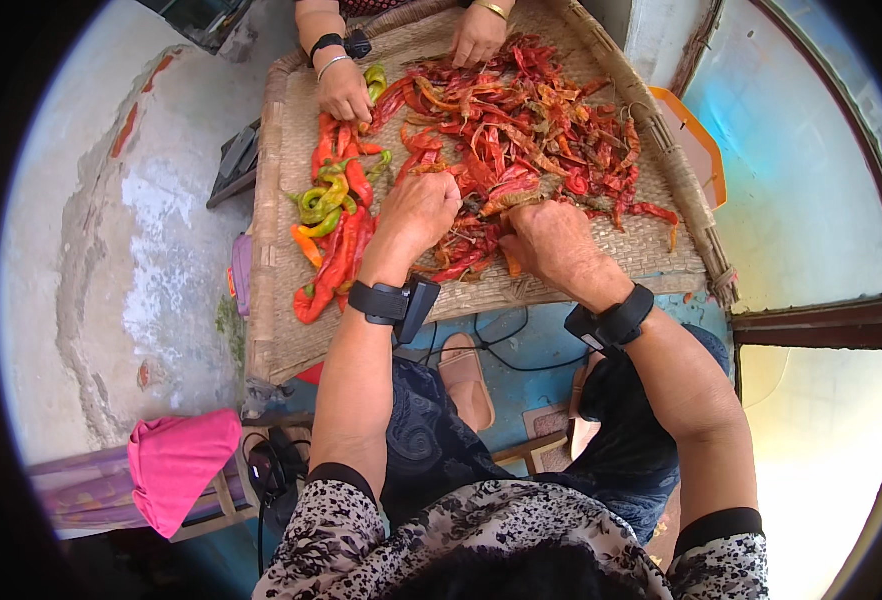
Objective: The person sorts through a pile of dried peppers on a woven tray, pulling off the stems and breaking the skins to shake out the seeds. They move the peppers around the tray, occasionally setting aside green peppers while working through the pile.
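Leaned over a broad, tan, woven-straw tray (296, 350) with a thick rolled rim. Held the left hand (423, 212) with fingers curled at the left edge of a tangled heap of dried, wrinkled red and orange-brown chillies (531, 130); could not tell whether gripping one. Rested the right hand (553, 243), fingers bent, at the heap's near edge; could not tell its grip either. Wore black wrist straps (379, 302). Saw smooth, glossy red and yellow-green peppers (333, 262) lying left of the heap. Saw opposite a co-worker's one hand (346, 92) by the peppers' far end, and other hand (477, 38) at the heap's far edge.
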The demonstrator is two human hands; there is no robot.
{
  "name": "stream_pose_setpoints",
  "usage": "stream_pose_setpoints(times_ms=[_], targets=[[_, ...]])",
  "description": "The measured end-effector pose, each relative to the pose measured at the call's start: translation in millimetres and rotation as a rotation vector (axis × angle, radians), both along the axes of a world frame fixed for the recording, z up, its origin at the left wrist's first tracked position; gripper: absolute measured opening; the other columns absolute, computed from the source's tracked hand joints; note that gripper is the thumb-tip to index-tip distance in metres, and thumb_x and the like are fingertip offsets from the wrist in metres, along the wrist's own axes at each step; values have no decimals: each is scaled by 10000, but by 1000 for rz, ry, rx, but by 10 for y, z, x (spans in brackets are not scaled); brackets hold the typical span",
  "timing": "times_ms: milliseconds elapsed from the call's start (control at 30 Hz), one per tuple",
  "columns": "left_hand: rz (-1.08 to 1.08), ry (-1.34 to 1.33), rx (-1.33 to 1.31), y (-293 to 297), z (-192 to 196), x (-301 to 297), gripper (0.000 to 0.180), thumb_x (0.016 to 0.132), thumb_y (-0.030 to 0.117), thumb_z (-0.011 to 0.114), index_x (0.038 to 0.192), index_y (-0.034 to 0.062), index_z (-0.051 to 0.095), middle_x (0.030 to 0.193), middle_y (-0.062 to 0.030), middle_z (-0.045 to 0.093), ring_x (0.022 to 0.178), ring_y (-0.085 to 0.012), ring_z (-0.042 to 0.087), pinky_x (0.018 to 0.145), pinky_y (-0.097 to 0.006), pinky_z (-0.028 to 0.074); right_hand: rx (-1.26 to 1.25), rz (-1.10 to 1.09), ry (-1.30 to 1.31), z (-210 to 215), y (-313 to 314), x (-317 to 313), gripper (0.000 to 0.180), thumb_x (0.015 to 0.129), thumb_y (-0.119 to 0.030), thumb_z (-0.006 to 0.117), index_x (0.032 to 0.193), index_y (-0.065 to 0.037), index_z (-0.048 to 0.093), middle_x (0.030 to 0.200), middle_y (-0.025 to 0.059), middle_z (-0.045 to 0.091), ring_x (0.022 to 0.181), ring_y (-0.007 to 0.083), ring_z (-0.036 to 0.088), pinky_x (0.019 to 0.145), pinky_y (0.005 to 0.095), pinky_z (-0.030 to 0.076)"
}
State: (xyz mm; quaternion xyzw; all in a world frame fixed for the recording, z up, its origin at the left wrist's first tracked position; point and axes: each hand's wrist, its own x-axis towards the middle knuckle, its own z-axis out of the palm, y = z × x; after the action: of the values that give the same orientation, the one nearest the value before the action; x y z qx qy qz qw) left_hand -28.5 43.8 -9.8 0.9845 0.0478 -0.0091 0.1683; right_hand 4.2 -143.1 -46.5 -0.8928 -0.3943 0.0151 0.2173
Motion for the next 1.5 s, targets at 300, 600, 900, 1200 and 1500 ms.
stream_pose_setpoints(times_ms=[300,600,900,1200,1500], targets=[[-2,-271,-278,99,-11,-4,117,812,131,570,834,16,560,673,-76,571,621,-181,541,602,-318,428,603,-86,887,295,-418,478,190,900,-239,570,814,-72,603,726,-23,601,576,41,510,501,193,413],[-106,-267,-198,-156,-99,48,117,816,131,556,837,16,553,702,-127,588,674,-269,585,630,-361,446,1478,-280,1045,238,-1064,1034,174,900,-212,573,926,-41,566,812,57,628,648,79,557,555,183,446],[-156,-252,-239,-355,-96,136,89,814,93,544,845,9,538,722,-146,586,684,-295,583,630,-371,443,698,-103,472,205,-560,676,457,847,-287,644,1156,29,528,1062,167,608,908,261,613,742,356,518],[-164,-315,-471,-552,10,194,102,829,88,566,877,1,545,760,-168,608,710,-332,594,634,-388,460,464,-53,176,141,-407,556,185,796,-149,657,895,7,636,690,137,611,623,254,593,596,365,470],[-127,-217,128,-438,-171,98,224,789,133,623,955,8,540,860,-180,619,817,-357,597,700,-424,478,1847,-504,1024,233,-1071,1061,229,901,-200,579,990,8,546,750,32,590,656,104,569,566,202,472]])
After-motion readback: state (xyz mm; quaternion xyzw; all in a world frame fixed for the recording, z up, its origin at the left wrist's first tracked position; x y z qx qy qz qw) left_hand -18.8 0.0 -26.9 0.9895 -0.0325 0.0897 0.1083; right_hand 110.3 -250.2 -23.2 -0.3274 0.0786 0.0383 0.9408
